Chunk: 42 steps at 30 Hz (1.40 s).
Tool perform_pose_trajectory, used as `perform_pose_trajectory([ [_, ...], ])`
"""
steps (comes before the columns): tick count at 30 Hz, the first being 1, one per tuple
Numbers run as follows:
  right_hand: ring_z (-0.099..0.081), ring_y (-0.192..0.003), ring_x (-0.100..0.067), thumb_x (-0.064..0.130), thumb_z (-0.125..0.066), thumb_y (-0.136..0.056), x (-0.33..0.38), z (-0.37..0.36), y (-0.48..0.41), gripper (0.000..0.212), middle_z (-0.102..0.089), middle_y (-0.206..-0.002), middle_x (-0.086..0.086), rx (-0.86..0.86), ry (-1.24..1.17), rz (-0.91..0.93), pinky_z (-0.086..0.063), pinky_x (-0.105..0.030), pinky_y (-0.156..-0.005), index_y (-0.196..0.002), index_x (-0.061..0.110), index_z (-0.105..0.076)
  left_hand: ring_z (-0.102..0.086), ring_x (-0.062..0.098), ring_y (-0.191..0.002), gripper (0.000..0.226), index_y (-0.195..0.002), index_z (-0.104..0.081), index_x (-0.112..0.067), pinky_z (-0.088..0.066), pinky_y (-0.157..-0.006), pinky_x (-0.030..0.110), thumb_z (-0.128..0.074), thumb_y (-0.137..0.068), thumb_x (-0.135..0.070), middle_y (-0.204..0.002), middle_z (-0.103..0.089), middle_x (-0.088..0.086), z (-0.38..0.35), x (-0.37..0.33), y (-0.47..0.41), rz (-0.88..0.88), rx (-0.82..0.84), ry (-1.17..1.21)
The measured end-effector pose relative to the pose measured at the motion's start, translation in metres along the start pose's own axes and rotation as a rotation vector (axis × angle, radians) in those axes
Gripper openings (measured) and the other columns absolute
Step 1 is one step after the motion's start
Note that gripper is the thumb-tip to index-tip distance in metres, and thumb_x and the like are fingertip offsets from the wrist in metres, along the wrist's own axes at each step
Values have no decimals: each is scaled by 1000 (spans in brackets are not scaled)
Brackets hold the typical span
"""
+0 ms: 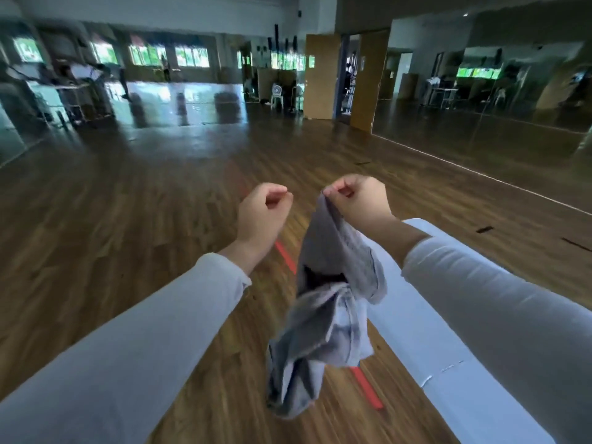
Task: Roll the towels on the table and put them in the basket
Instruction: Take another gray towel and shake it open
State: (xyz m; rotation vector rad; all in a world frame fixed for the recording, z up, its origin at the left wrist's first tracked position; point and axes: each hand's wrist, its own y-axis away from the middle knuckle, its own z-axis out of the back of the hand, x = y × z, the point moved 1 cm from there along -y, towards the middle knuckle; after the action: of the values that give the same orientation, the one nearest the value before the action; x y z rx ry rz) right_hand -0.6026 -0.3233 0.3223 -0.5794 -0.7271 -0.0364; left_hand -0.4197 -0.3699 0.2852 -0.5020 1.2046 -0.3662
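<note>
Grey towel (pixel 333 283) hangs crumpled in mid-air above the wooden floor (pixel 128 219), its top corner pinched by the right hand (pixel 358 200). The left hand (pixel 262 213) is curled, empty. The right sleeve (pixel 496 299) hides part of the white table (pixel 400 331).

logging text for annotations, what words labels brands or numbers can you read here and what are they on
No text in this picture can be read.
Pale sheet on the wooden door: too small and blurred to read.
Grey towel: no label or print shows.
White table: no words or numbers show.
</note>
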Motion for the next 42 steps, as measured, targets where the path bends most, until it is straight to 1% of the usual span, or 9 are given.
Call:
perform_pose_trajectory([
  [5,-68,-71,-20,25,-68,-88,-3,-29,-79,19,-70,-70,-2,-30,-142,54,-57,-39,-77,-72,16,-69,-66,7,-83,23,-96,-68,-24,-53,-77,25,-70,-84,-43,-89,-70,-9,-24,35,-22,68,98,79],
  [10,-68,-68,-11,30,-66,-90,3,-70,-144,22,-68,-64,5,-1,-227,130,-57,-35,-81,-75,14,-72,-65,0,-92,37,-110,-65,-21,-53,-85,22,-68,-85,-48,-99,-70,-9,-42,62,-62,74,199,48],
  [13,-69,-70,-12,28,-66,-90,4,-99,-179,20,-68,-65,4,-13,-268,129,-57,-36,-81,-78,13,-72,-66,4,-86,10,-97,-67,-24,-54,-84,31,-62,-92,-32,-89,-69,-11,-50,88,-105,37,129,0],
  [16,-69,-72,-17,27,-68,-89,0,-118,-221,20,-69,-67,0,-92,-323,87,-57,-40,-81,-75,13,-71,-68,15,-79,12,-86,-66,-25,-57,-78,43,-57,-93,-24,-82,-70,-4,-51,116,-158,90,101,97],
  [26,-70,-71,-20,28,-69,-85,2,-184,-346,20,-71,-71,-2,-199,-348,17,-59,-48,-72,-74,12,-67,-67,9,-74,26,-94,-66,-21,-57,-61,33,-72,-82,-43,-81,-69,-9,-57,162,-287,-16,157,160],
  [30,-70,-71,-19,27,-68,-86,0,-204,-376,20,-71,-73,-3,-214,-326,33,-59,-48,-70,-75,10,-65,-56,5,-56,30,-68,-55,-18,-44,-51,21,-67,-87,-37,-59,-56,-7,-59,181,-325,-123,154,52],
  [33,-71,-72,-17,20,-67,-90,-10,-209,-396,15,-70,-79,-7,-222,-308,13,-61,-41,-66,-82,8,-65,-51,-4,-57,31,-63,-50,-21,-34,-53,8,-64,-91,-24,-56,-49,-15,-61,192,-351,-160,65,-6],
  [37,-72,-76,-16,17,-68,-90,-37,-218,-420,11,-70,-86,-8,-128,-351,-102,-61,-30,-62,-88,6,-66,-58,-4,-68,11,-81,-68,-17,-40,-63,8,-65,-90,-23,-70,-62,-16,-62,207,-386,-155,46,-13],
  [42,-64,-70,-5,27,-74,-85,-60,-247,-448,16,-70,-81,3,12,-398,-31,-55,-20,-67,-91,13,-70,-55,-2,-66,13,-82,-68,-21,-37,-59,3,-63,-92,-28,-71,-60,-17,-69,221,-429,-97,-42,-124],
])
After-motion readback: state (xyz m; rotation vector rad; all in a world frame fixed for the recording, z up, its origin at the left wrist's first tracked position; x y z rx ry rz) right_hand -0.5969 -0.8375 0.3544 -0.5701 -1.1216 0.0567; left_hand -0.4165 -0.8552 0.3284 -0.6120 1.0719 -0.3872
